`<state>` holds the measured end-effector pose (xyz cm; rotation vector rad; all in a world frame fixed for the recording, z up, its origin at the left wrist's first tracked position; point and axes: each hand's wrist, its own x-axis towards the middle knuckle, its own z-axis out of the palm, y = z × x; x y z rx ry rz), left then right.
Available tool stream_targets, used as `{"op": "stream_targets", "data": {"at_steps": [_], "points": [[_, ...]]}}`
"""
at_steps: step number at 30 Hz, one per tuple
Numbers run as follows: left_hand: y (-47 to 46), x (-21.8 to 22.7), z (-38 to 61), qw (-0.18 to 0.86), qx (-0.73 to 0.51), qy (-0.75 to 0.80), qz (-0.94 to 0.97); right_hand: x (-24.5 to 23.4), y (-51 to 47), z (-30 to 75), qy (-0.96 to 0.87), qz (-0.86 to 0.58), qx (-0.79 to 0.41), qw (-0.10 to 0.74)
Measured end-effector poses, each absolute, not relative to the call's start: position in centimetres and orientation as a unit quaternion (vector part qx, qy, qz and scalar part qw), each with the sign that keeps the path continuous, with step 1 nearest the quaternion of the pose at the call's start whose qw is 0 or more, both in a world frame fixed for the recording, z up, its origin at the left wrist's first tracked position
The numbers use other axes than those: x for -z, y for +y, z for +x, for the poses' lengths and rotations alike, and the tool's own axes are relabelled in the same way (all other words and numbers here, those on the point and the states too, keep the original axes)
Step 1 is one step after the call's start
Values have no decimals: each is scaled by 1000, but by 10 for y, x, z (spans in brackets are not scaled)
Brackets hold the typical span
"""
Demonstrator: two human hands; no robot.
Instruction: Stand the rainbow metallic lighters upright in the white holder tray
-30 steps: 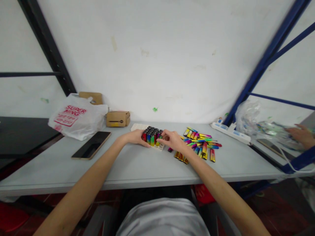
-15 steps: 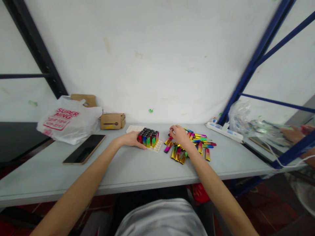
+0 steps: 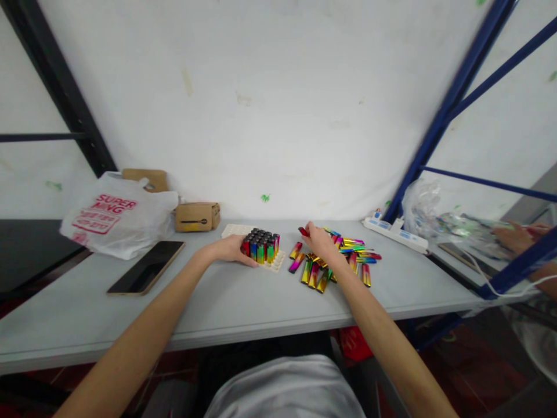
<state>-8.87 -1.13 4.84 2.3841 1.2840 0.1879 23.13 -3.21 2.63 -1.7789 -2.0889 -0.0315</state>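
Observation:
My left hand (image 3: 229, 249) is curved against the left side of a close-packed block of shiny rainbow-coloured tubes (image 3: 261, 249) with black tops, its thumb along the front. The tubes stand upright on a cream tray with round hollows (image 3: 277, 261), whose bare front right part shows. My right hand (image 3: 318, 239) pinches a dark red tube (image 3: 303, 231) above the left back side of a loose pile of similar metallic tubes (image 3: 314, 274). That pile lies right of the tray, and my forearm hides part of it.
A phone (image 3: 147, 268), a white plastic bag (image 3: 119, 215) and a cardboard box (image 3: 197, 216) sit to the left. Behind the block lies another cream tray (image 3: 237, 230). A white power strip (image 3: 395, 234) is at the right, before a blue frame post. Another person's hands (image 3: 516, 235) appear far right.
My right hand has lifted a dark red tube from the pile, and it now shows at the fingertips. My left hand stays at the block. The view has shifted slightly.

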Motion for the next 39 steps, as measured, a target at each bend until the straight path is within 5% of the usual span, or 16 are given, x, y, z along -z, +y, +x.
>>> {"op": "stream_targets", "data": {"at_steps": [7,14,21,39], "points": [[-12,-48,-89,210,-70,460,860,-26,-34,215,-774,-448,-143,425],[-11,-47,-89,216,-74,454,861,-27,-45,196,-723,-342,-379,466],[-10,-47,-90,209,-74,451,865,-26,-41,192,-663,-302,-472,496],[-8,-45,-90,210,-77,451,864,-27,-53,180,-735,-470,-166,460]]}}
